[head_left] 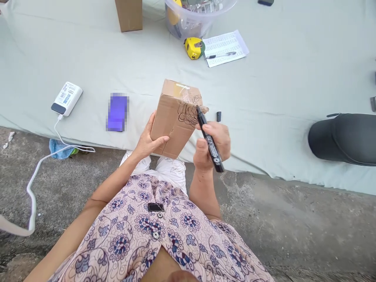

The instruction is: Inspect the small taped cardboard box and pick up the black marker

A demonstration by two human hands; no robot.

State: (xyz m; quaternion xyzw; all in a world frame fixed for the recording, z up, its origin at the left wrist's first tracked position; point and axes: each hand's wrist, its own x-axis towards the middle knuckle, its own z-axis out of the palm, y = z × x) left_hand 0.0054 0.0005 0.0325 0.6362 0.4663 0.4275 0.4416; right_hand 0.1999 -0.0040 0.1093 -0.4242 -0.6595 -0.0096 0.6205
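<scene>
My left hand [149, 138] grips a small cardboard box [167, 125] from below, holding it tilted above my lap. My right hand [212, 145] is shut on a black marker pen [210, 141], whose tip touches the box. Dark scribbled ink lines [187, 113] cover a corner of the box, near taped clear film. The marker's black cap [219, 116] lies on the pale grey-green cloth [264, 78] just beyond my right hand.
A white power bank [67, 98] with a cable and a blurred phone [117, 112] lie left on the cloth. Farther back are a yellow tape measure [194, 47], a printed sheet [225, 47] with a pen, a plastic tub [190, 19], and another cardboard box [128, 13]. A black cap [342, 139] sits right.
</scene>
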